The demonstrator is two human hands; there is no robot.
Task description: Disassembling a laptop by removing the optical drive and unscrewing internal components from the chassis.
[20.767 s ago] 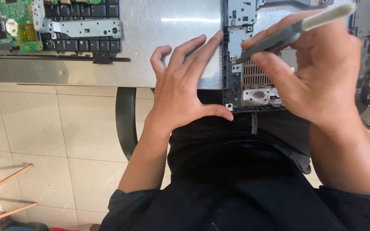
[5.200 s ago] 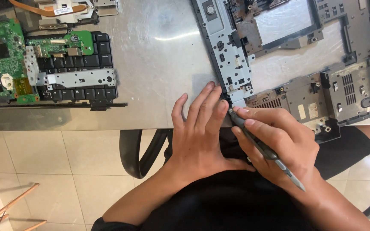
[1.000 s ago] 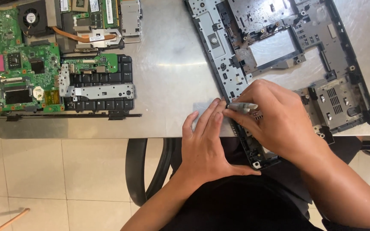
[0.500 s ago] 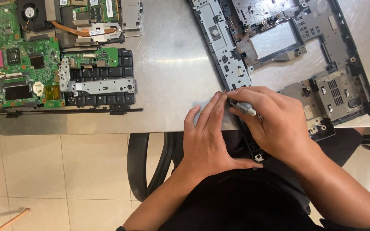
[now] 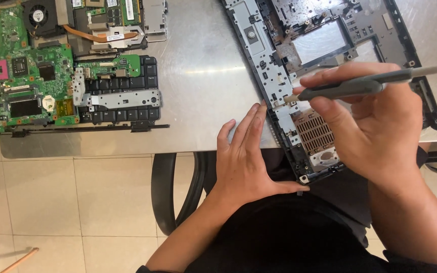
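The right hand [image 5: 380,126] is gripping a grey screwdriver [image 5: 360,87] between thumb and fingers, holding it nearly level above the stripped laptop base [image 5: 330,45]; the tool's tip is pointing left and sitting at the pale metal strip along the base's left side, though whether it is touching a screw there is too fine to tell. The left hand [image 5: 249,156] is lying flat with fingers held together and holding nothing; its fingertips are resting against the base's left side at the near edge of the surface [image 5: 203,76], and its thumb is stretching right along the base's near corner, which is overhanging that edge. The base is lying at an angle across the right part of the surface, running from the far edge to the near edge. A green circuit board [image 5: 26,76] is sitting at the surface's left end, with a black keyboard part [image 5: 122,96] just beside it along the near edge.
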